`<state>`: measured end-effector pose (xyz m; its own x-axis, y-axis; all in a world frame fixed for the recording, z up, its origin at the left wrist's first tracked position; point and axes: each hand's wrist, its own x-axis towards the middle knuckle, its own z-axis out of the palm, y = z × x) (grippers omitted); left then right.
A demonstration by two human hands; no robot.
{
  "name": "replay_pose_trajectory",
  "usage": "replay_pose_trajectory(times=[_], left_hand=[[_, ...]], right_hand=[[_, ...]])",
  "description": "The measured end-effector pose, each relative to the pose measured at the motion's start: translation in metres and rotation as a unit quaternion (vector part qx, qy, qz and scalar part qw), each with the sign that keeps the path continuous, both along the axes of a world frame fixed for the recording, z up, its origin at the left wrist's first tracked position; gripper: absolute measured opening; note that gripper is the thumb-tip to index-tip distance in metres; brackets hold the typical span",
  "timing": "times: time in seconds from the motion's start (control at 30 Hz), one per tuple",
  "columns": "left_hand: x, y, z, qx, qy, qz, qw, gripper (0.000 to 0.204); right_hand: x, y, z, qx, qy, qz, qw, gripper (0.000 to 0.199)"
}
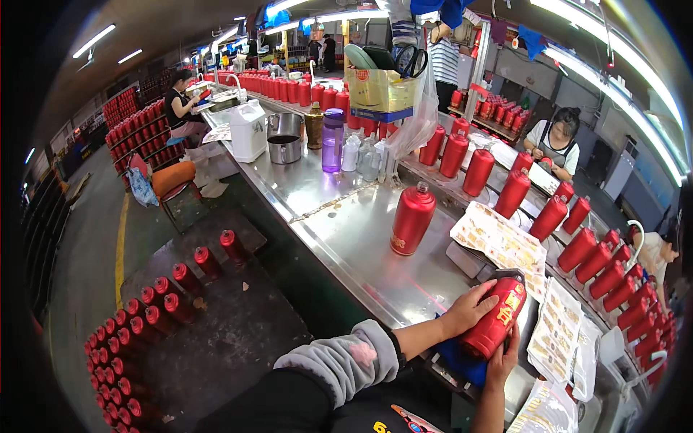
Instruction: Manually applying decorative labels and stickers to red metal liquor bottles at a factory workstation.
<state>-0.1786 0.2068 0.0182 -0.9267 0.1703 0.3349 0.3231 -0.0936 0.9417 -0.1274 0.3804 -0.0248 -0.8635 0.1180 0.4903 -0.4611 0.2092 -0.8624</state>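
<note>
Between my two hands lies a red bottle (pixel 498 317) with gold lettering, tilted over a dark blue cloth (pixel 462 364) near the bench's front edge. My left hand (pixel 468 312) wraps its upper left side, fingers closed on it. My right hand (pixel 503 355) supports its lower right side. A dark thing sits at the bottle's top end; I cannot make out what it is. Another red bottle (pixel 413 220) stands upright on the metal bench (pixel 346 231), beyond my left hand. Sheets of gold decals (pixel 502 242) lie just past the held bottle, with more decal sheets (pixel 556 328) to its right.
Rows of red bottles (pixel 603 260) line the raised shelf behind the bench. Farther left stand a purple water bottle (pixel 333 141), metal pots (pixel 285 148) and a white jug (pixel 249 130). Several bottles (pixel 152 316) fill a low dark platform (pixel 238 317) at left. Co-workers (pixel 554 141) sit across.
</note>
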Motion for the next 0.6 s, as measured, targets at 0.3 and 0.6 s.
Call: replay_pose_trajectory(times=[0.3,0.6], left_hand=[[-0.0062,0.0027,-0.0067,-0.002,0.003,0.001,1.000,0.057],[0.0002,-0.0011,0.0004,-0.002,-0.015,-0.019,1.000,0.058]], right_hand=[[0.0010,-0.0004,0.0009,-0.011,-0.034,0.013,0.999,0.051],[0.0026,-0.0023,0.0032,-0.040,-0.024,0.005,0.999,0.049]])
